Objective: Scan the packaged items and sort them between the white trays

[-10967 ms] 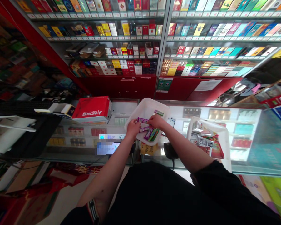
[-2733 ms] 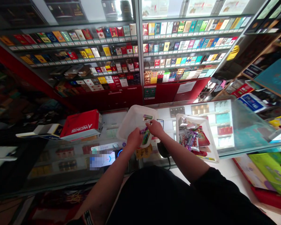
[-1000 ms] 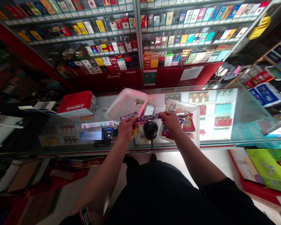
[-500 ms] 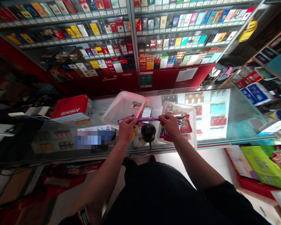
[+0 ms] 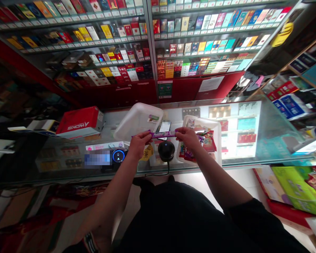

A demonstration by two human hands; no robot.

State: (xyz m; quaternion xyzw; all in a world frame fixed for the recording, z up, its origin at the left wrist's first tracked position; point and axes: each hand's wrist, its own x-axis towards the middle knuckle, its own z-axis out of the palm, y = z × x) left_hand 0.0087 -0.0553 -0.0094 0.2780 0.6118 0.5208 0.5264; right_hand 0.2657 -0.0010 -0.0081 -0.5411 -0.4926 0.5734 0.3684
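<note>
A slim purple candy packet (image 5: 163, 134) is stretched level between my two hands, its printed side facing up. My left hand (image 5: 138, 144) pinches its left end, and my right hand (image 5: 187, 137) grips the right end. Another bit of purple wrapper pokes out left of my left hand; whether it belongs to the same packet I cannot tell. Just below the packet, a round black scanner (image 5: 166, 151) with a cable stands on the glass counter. Behind the packet lies a phone-like slab (image 5: 165, 127) with a bright screen, partly covered.
A white plastic tray (image 5: 123, 123) with a small green-and-purple packet stands at left. Another white tray (image 5: 218, 147), holding several colourful packets, is by my right hand. A red box (image 5: 79, 121) and a blue-ringed device (image 5: 118, 155) sit farther left. Cigarette shelves (image 5: 151, 42) rise behind the counter.
Both hands have shifted slightly left with the packet, which now shows more of its printed face. Reddish light on the left tray is gone, and the device's blue ring now shows.
</note>
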